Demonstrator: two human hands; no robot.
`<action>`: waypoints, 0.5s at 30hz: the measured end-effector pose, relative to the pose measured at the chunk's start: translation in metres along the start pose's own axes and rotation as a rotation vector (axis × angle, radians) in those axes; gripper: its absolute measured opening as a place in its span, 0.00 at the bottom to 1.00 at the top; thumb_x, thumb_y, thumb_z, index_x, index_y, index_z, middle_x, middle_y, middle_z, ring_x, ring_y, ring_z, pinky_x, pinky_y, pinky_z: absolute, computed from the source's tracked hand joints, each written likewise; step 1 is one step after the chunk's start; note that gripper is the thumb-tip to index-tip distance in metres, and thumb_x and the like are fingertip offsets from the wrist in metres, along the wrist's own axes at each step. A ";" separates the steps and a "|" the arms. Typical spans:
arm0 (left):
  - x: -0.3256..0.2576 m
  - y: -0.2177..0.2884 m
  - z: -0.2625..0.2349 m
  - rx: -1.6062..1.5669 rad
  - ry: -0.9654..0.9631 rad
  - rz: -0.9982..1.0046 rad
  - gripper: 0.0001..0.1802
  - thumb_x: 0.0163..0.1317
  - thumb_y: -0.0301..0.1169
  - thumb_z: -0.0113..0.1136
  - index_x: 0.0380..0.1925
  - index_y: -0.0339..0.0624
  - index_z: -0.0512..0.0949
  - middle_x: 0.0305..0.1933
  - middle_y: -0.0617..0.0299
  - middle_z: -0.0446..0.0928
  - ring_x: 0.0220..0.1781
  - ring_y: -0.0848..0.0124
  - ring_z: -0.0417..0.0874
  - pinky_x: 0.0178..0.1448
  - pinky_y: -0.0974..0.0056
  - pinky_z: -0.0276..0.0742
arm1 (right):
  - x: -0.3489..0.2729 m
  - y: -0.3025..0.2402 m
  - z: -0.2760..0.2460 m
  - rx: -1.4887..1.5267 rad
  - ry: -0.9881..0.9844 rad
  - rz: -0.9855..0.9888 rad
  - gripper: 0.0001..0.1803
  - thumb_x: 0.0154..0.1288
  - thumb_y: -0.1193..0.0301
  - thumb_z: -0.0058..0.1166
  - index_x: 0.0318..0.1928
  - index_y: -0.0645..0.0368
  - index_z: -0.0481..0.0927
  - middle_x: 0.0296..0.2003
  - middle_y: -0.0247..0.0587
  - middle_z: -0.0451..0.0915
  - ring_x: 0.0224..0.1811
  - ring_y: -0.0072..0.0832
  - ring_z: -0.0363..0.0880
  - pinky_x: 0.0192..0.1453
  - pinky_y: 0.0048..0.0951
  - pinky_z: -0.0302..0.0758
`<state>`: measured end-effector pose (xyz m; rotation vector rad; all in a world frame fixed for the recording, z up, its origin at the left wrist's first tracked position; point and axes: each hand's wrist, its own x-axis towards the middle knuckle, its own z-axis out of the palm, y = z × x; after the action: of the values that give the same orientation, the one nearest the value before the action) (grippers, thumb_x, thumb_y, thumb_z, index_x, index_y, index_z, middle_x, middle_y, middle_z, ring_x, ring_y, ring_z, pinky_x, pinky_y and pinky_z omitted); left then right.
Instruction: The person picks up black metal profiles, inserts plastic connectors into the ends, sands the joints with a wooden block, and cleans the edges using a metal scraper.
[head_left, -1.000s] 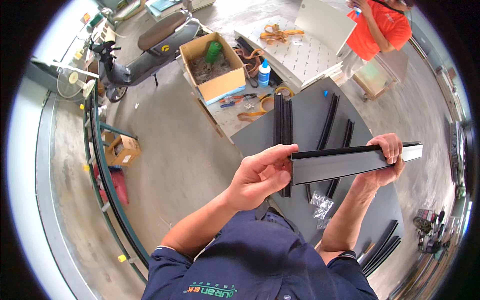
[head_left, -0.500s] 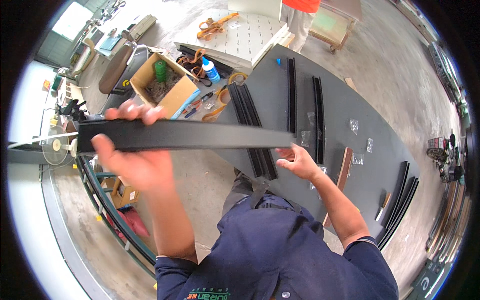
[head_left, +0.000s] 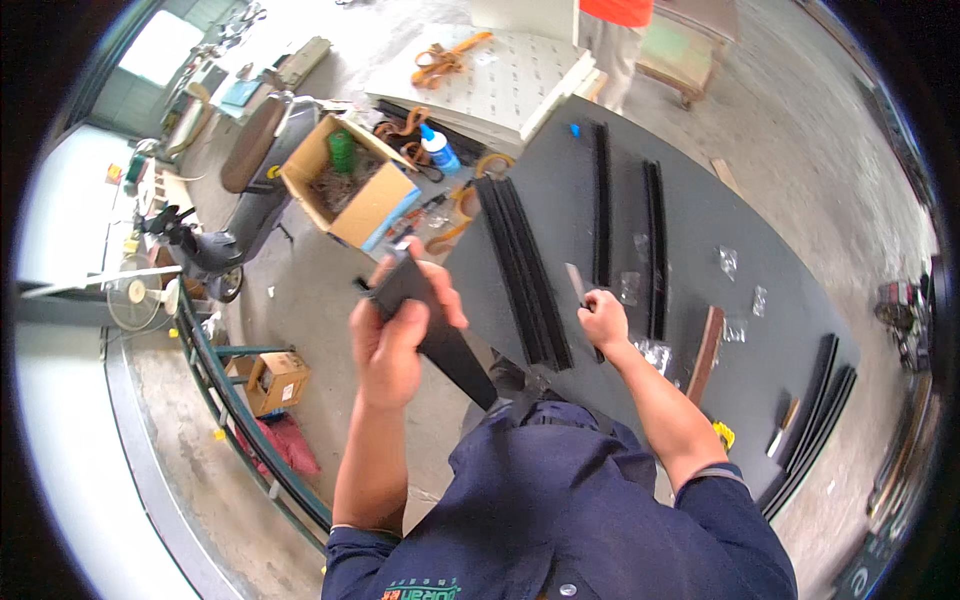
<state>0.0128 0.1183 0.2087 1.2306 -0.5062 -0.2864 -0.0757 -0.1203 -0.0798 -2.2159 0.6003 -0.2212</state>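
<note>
My left hand (head_left: 392, 345) is closed around a black channel-shaped profile strip (head_left: 455, 362). The near end of the strip slopes down to my waist, and its upper end sticks out past my fingers. Over the dark grey table, my right hand (head_left: 604, 322) grips a knife (head_left: 574, 280) with its flat, light blade pointing up and left; the fist hides its handle. Just left of that hand, several similar black strips (head_left: 522, 270) lie side by side on the table (head_left: 700, 225). Further strips (head_left: 655, 250) lie beyond it.
A cardboard box (head_left: 385, 208) with a green spool stands at the far left beside a blue-and-white bottle (head_left: 438, 150). A brown bar (head_left: 706, 352), plastic bags (head_left: 728, 262), a wooden-handled blade (head_left: 784, 428) and more strips (head_left: 815, 400) lie on the right. Another person (head_left: 612, 40) stands at the back.
The strip has swung from level across my front to sloping down toward my waist. My right hand has let go of its end and now holds a knife.
</note>
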 end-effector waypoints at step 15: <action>0.007 -0.025 0.007 -0.072 -0.128 -0.042 0.33 0.64 0.51 0.55 0.58 0.35 0.68 0.34 0.55 0.72 0.27 0.66 0.76 0.31 0.61 0.75 | -0.019 -0.067 -0.088 0.294 -0.168 0.070 0.14 0.68 0.63 0.45 0.32 0.61 0.76 0.28 0.53 0.79 0.30 0.49 0.76 0.37 0.41 0.72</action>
<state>0.0171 0.1012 0.1880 1.1588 -0.5759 -0.4177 -0.1000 -0.1325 0.0289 -1.9039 0.5160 -0.0794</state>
